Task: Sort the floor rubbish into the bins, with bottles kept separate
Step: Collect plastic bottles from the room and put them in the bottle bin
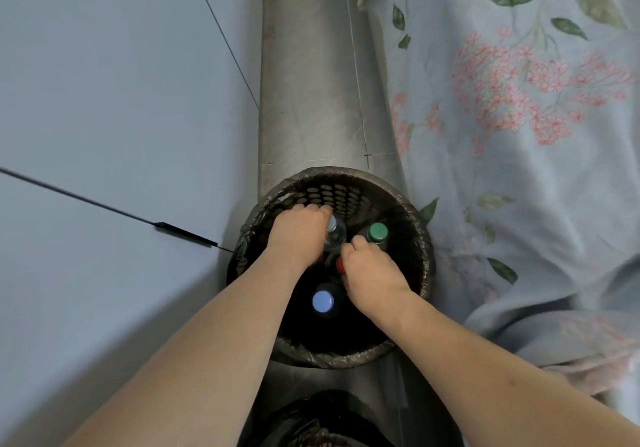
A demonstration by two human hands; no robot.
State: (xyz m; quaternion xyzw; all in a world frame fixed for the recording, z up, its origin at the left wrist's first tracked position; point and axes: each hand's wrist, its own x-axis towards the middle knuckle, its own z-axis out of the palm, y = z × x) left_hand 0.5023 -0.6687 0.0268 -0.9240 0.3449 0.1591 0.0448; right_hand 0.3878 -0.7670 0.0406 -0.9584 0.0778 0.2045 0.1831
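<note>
Both hands reach into the lined bin (424,275) on the floor, left hand (298,235) closed on a clear bottle (336,236), right hand (372,273) grip unclear, among three capped bottles already sorted; visible floor holds no rubbish.

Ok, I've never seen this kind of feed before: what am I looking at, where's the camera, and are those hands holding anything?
There is no machine here: a person wears one camera on the head, looking down at their own bare arms. Both hands reach into a round black bin lined with a bag, standing on a strip of floor between a pale cabinet and a flowered bedsheet. Inside stand bottles, seen by their caps: green, blue and red. The left hand rests on a clear bottle; the right hand is by the red cap, its grip hidden. A second bin shows at the bottom edge.
</note>
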